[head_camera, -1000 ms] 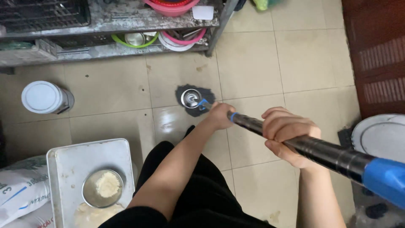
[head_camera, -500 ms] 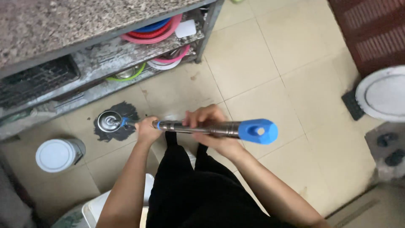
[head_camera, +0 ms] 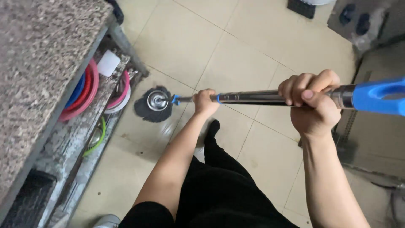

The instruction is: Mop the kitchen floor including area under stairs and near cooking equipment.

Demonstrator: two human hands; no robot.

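Mop handle (head_camera: 253, 97), a steel pole with a blue end (head_camera: 377, 96), runs level across your view; your right hand (head_camera: 312, 101) has its grip clamped round it near the blue end, your left hand (head_camera: 205, 102) clamped lower down. Its dark round mop head (head_camera: 152, 104) lies on the tiled floor (head_camera: 253, 38), just beside the shelf (head_camera: 84, 143) of coloured bowls (head_camera: 82, 90) under the stone bench (head_camera: 38, 63).

Mop's blue grip (head_camera: 379, 96) cut off by right edge. Right hand (head_camera: 311, 101) covers part of pole (head_camera: 249, 97); left hand (head_camera: 205, 102) hides another bit. Bowls on lower shelf (head_camera: 95, 90) half hidden under granite counter (head_camera: 38, 63). Feet out of view.
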